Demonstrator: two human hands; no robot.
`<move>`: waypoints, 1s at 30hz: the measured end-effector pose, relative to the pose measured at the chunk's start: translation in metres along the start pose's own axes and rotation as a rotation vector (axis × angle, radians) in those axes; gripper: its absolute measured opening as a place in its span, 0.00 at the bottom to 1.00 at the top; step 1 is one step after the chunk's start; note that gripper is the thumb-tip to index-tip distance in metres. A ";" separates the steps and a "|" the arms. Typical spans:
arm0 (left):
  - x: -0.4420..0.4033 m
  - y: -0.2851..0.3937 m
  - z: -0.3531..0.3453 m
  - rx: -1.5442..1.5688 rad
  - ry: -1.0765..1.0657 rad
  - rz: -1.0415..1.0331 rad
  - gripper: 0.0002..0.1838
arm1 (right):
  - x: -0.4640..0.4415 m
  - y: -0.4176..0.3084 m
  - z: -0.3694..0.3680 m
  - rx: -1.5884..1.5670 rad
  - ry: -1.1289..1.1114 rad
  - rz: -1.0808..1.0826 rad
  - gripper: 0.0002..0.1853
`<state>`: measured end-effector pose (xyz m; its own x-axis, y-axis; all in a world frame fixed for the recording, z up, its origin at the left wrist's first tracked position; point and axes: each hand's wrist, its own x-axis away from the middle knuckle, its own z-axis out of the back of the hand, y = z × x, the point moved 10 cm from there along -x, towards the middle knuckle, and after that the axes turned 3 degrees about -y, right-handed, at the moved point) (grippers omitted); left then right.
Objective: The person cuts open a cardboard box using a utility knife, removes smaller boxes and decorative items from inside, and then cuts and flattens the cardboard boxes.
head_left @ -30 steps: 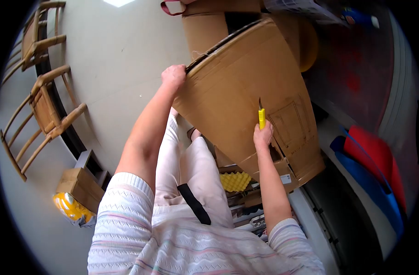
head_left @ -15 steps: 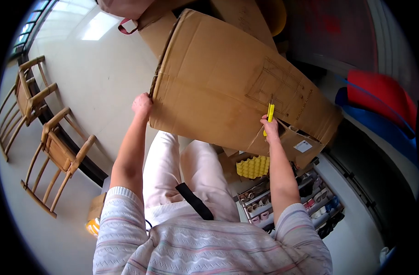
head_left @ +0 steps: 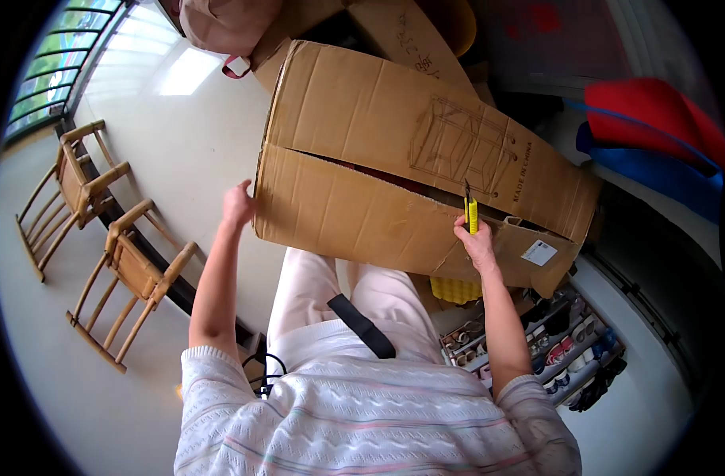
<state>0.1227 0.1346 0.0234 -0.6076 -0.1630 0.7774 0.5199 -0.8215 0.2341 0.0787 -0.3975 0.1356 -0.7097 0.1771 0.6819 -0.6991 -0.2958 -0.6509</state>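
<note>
A large brown cardboard box (head_left: 347, 103) lies slanted in front of my legs, with a line drawing and "MADE IN CHINA" printed on it. A long narrow gap runs across its upper face between two panels, showing a dark inside with a bit of red. My left hand (head_left: 239, 205) grips the box's left end, its fingers partly hidden at the edge. In my right hand (head_left: 475, 242) is a yellow utility knife (head_left: 473, 216), blade pointing up and away from me, over the right part of the gap. A white label (head_left: 538, 252) sits near the box's right end.
Two wooden chairs (head_left: 136, 270) stand at left. Beyond the box are another open carton (head_left: 410, 47) and a pink bag (head_left: 224, 24). Yellow egg-crate foam (head_left: 456, 290) and a shoe rack (head_left: 565, 349) lie at lower right. Red material (head_left: 656, 119) is at far right.
The long gap across the box has come into view, where earlier only its right end showed open. The near panel sits lower. My right hand keeps the knife; my left stays at the box's end.
</note>
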 end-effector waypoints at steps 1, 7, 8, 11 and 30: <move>0.027 0.041 0.027 -0.143 0.230 -0.151 0.28 | 0.007 -0.005 -0.002 0.001 0.013 0.024 0.05; 0.154 0.301 -0.009 -0.433 0.046 -0.961 0.37 | 0.027 -0.025 -0.011 0.106 -0.032 0.035 0.05; 0.155 0.316 -0.031 -0.511 -0.005 -0.967 0.29 | 0.033 -0.026 -0.009 0.094 -0.029 0.025 0.05; 0.153 0.318 -0.081 -0.535 -0.219 -0.927 0.15 | 0.048 -0.023 0.003 0.018 -0.039 -0.035 0.06; 0.259 0.310 -0.043 -0.089 0.190 -1.308 0.07 | 0.025 -0.209 -0.193 1.263 -0.111 1.023 0.56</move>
<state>0.1006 -0.1856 0.2726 -0.7049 0.7041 -0.0859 -0.5465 -0.4618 0.6986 0.1901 -0.1504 0.2247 -0.7591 -0.6139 0.2165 0.5848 -0.7892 -0.1877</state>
